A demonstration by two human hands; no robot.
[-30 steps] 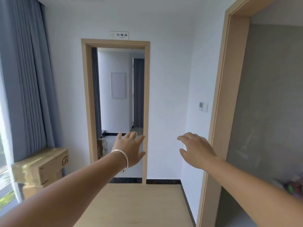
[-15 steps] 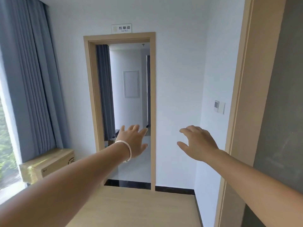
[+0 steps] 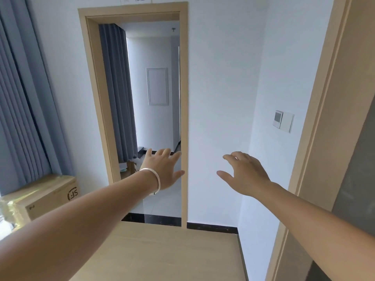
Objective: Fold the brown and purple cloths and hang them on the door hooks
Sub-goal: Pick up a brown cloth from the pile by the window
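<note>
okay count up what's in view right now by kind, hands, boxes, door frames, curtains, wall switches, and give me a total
Hands: 2, the left hand and the right hand, both empty
Cardboard box: 1
Door frames: 2
Curtains: 2
Wall switch panel: 1
Total: 8

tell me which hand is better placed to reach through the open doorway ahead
Left, probably. The left hand, open and empty, is held up in front of the doorway; the right hand, also open, is in front of the white wall beside it.
</note>
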